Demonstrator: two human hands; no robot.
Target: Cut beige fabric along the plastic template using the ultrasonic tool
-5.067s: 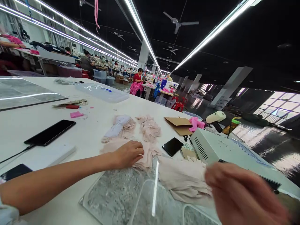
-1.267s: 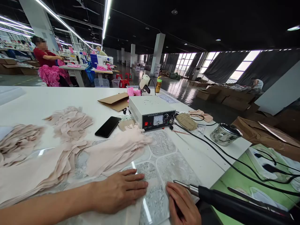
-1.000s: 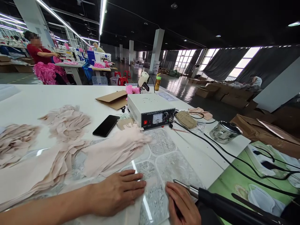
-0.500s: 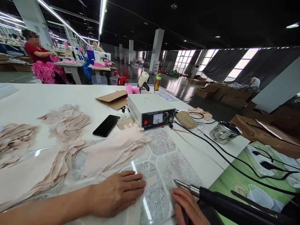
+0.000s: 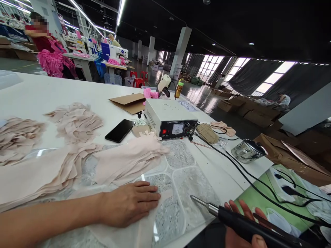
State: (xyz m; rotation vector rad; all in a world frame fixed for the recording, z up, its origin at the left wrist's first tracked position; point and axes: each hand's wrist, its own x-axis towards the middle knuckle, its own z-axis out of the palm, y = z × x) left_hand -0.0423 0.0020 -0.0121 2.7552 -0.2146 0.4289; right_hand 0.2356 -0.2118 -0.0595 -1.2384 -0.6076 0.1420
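My left hand [image 5: 131, 204] lies flat, fingers stretched out, on a thin pale beige fabric piece [image 5: 141, 231] spread over a clear sheet with a grey stone pattern [image 5: 193, 182]. In my right hand [image 5: 240, 229] is a black-handled ultrasonic cutter [image 5: 240, 220], its pointed metal tip aimed left above the sheet, apart from the fabric. The thumb is below the handle, and several fingers show behind it. A thin dark strip runs alongside the handle. Beyond my left hand lie stacked beige fabric pieces [image 5: 129, 158], with a longer stack [image 5: 46, 175] to the left.
A white control box [image 5: 170, 113] with a dial stands behind the stacks; black cables [image 5: 248, 175] run right. Nearby are a black phone [image 5: 119, 131], folded cardboard [image 5: 128, 102], a lidded metal pot [image 5: 248, 151] and fabric heaps [image 5: 77, 122]. A person in red [image 5: 42, 41] works at far left.
My right hand has moved right and back along the cutter, from near its tip to around the handle. My left hand stays on the fabric. The camera view has tilted slightly.
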